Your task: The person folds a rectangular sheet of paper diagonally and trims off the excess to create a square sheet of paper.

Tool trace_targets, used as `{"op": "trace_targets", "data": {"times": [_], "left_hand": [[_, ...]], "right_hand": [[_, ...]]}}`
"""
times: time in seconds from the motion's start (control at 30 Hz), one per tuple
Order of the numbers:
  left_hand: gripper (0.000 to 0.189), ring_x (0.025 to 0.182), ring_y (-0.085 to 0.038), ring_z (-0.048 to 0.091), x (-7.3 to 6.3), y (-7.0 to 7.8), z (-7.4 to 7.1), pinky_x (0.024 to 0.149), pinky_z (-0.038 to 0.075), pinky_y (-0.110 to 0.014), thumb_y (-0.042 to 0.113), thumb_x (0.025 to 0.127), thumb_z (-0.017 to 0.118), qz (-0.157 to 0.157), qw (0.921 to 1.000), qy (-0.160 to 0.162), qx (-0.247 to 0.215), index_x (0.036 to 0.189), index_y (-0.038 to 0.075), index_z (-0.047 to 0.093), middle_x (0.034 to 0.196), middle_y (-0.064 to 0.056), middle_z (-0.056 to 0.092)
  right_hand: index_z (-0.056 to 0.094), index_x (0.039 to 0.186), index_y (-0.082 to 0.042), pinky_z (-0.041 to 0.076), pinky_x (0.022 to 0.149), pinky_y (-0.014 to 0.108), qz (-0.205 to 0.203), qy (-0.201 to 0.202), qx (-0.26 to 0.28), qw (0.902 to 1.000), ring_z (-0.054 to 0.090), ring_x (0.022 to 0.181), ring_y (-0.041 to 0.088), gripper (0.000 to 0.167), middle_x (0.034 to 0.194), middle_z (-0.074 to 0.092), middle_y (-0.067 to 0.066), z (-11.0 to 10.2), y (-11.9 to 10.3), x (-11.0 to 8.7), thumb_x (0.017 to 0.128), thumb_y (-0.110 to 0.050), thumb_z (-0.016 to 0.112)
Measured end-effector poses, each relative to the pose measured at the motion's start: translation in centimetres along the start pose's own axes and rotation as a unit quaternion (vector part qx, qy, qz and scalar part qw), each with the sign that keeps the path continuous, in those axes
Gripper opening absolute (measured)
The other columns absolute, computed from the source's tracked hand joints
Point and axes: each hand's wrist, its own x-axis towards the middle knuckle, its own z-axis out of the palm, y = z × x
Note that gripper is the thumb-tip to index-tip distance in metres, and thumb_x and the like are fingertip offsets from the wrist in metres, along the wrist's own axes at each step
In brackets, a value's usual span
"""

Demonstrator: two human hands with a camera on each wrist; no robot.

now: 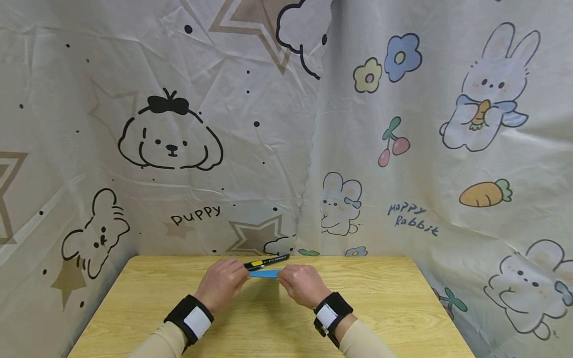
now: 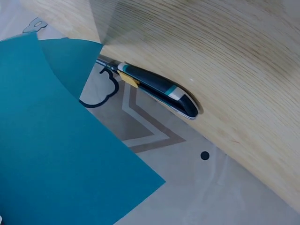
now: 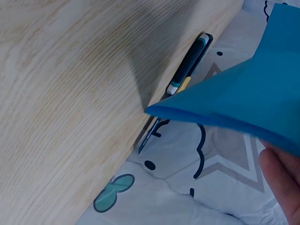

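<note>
Between our left hand [image 1: 223,282] and right hand [image 1: 303,284], fingers curled closed, we pinch a blue sheet [image 1: 264,274] by its ends, apparently supporting both sides, a utility knife [image 2: 157,84] beyond.

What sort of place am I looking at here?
Perhaps a small indoor craft corner, though I can't be sure: there's a wood-grain table, a cartoon-printed backdrop behind it, and a blue sheet held above the tabletop.
</note>
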Motion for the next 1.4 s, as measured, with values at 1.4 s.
{"op": "trace_targets", "data": {"times": [1.4], "left_hand": [[0.018, 0.071, -0.009, 0.055, -0.4, -0.2, -0.1, 0.062, 0.050, -0.028, 0.015, 0.072, 0.082, 0.013, 0.9998, 0.012, 0.004, 0.075, 0.018, 0.065, 0.076, 0.009, 0.060]], "right_hand": [[0.072, 0.086, -0.019, 0.048, 0.065, 0.020, -0.017, -0.003, -0.025, 0.9996, 0.056, 0.067, 0.001, 0.008, 0.075, 0.062, -0.012, -0.1, -1.1, 1.3, 0.089, -0.026, 0.070]]}}
